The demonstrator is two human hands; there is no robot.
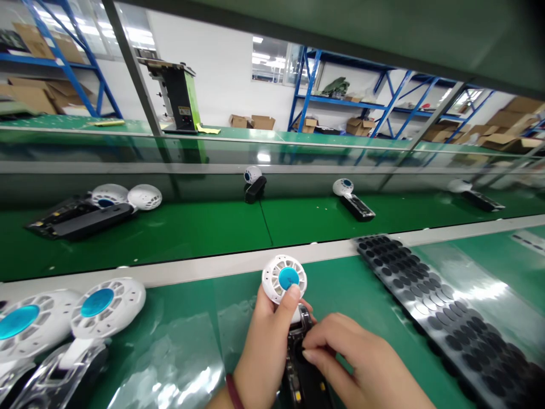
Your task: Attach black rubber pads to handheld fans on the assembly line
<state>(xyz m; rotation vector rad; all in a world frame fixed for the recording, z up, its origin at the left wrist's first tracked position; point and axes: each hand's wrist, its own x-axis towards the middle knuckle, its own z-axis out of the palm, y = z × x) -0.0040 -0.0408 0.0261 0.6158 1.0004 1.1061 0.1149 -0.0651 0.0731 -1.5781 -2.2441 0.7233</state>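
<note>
A small handheld fan with a white round head and blue centre (284,278) and a black open handle (303,363) sits upright on the green bench. My left hand (264,346) grips it just under the head, thumb tip resting on the blue centre. My right hand (353,363) pinches at the top of the black handle with its fingertips; whether it holds a small part there is hidden.
A clear sheet of several black round pads (430,307) lies to the right. Two more fan units (85,309) lie at the left edge. Beyond a grey rail, the green conveyor (213,233) carries further fans (352,197), (254,182), (102,207).
</note>
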